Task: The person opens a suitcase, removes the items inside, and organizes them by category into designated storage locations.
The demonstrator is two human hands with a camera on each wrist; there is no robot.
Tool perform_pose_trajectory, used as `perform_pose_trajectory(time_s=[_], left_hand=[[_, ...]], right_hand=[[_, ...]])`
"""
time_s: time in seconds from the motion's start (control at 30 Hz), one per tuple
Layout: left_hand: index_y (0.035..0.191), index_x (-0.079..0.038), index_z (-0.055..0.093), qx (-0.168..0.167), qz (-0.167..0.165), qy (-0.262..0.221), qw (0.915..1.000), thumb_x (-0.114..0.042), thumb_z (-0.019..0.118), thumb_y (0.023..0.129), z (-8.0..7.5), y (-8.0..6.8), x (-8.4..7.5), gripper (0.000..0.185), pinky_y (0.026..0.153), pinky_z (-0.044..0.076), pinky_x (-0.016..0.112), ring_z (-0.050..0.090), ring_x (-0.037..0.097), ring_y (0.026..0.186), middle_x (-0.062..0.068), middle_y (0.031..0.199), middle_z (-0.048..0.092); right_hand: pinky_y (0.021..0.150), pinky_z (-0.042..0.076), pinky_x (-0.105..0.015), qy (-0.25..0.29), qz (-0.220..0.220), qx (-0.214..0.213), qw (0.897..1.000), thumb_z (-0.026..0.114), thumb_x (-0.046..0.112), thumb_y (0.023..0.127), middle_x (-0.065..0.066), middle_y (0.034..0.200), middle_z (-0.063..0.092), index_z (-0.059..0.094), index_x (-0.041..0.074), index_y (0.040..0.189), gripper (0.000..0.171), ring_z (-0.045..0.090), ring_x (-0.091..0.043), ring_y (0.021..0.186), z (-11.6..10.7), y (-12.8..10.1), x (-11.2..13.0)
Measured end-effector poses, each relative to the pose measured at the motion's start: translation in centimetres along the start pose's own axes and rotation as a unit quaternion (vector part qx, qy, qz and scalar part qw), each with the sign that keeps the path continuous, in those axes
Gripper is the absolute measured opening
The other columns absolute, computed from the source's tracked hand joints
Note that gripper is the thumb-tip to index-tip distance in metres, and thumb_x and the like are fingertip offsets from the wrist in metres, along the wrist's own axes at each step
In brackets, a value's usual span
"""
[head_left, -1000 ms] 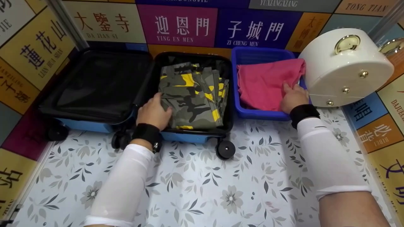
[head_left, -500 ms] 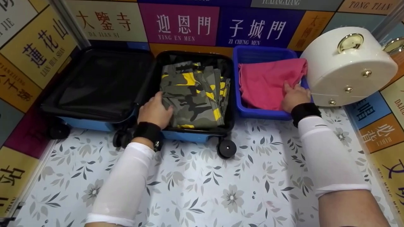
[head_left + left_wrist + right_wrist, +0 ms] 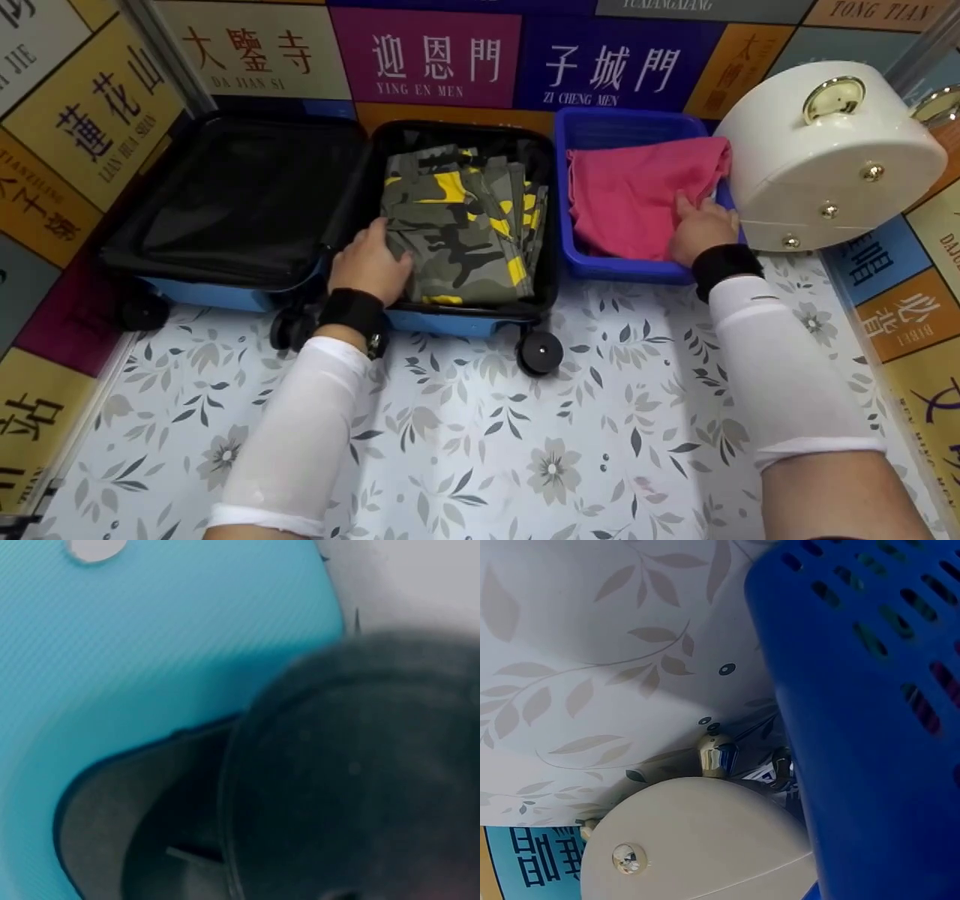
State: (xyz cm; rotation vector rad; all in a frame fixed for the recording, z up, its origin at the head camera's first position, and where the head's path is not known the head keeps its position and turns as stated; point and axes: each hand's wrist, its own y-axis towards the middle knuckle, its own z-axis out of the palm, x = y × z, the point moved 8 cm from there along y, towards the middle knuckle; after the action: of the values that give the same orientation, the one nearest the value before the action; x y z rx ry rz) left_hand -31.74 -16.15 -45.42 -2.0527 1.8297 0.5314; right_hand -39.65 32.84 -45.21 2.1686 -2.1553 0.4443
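— Floral-papered floor [image 3: 480,420], sign-tiled walls: what moved in the last second?

— Almost nothing, from my remote seat. My left hand [image 3: 369,264] stays flat on the camouflage garment [image 3: 457,225] in the open suitcase [image 3: 540,300]; my right hand [image 3: 697,234] keeps its relaxed fingers on the pink cloth [image 3: 630,202] in the blue basket [image 3: 622,271]. I judge the transfer paused.

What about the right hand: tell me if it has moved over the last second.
No. The right hand rests on the pink cloth at the same spot by the blue basket's right front corner.
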Motion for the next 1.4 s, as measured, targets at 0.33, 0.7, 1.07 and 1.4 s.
perform_pose_trajectory(time_s=[0.33,0.7,1.07,1.4], left_hand=[[0.164,-0.010,0.032,0.046,-0.031,0.020,0.9983,-0.044,0.062,0.103,0.8,0.0,0.2,0.077,0.111,0.046,0.060,0.057,0.048,0.132,0.025,0.158,0.046],[0.170,-0.008,0.010,0.143,-0.072,0.041,0.9863,-0.062,0.054,0.102,1.7,-0.1,0.7,0.097,0.109,0.049,0.058,0.059,0.044,0.132,0.027,0.154,0.053],[0.169,-0.003,-0.001,0.157,-0.076,0.040,0.9839,-0.065,0.052,0.102,1.6,-0.4,0.6,0.105,0.109,0.050,0.056,0.060,0.043,0.132,0.028,0.153,0.055],[0.168,-0.001,0.002,0.153,-0.067,0.035,0.9854,-0.060,0.058,0.102,1.5,-0.3,0.9,0.105,0.114,0.047,0.054,0.055,0.043,0.140,0.027,0.158,0.049]], right_hand=[[0.126,0.016,-0.066,0.137,-0.079,-0.211,0.965,0.058,0.006,0.093,-0.028,0.170,0.023,0.048,-0.001,0.154,0.062,0.024,-0.052,0.152,-2.5,-4.9,10.1],[0.130,0.028,-0.044,0.270,-0.030,0.150,0.951,0.061,0.033,0.100,-0.026,0.171,0.027,0.012,-0.002,0.167,0.091,0.031,-0.035,0.158,5.9,-5.6,22.6],[0.126,0.035,-0.040,0.298,0.038,0.192,0.934,0.066,0.030,0.095,-0.019,0.169,0.035,0.043,-0.007,0.156,0.075,0.036,-0.033,0.154,7.6,-3.6,22.9],[0.127,0.032,-0.039,0.270,0.034,0.238,0.932,0.064,0.036,0.098,-0.016,0.171,0.032,0.040,-0.003,0.159,0.076,0.034,-0.031,0.156,8.3,-3.6,23.8]])
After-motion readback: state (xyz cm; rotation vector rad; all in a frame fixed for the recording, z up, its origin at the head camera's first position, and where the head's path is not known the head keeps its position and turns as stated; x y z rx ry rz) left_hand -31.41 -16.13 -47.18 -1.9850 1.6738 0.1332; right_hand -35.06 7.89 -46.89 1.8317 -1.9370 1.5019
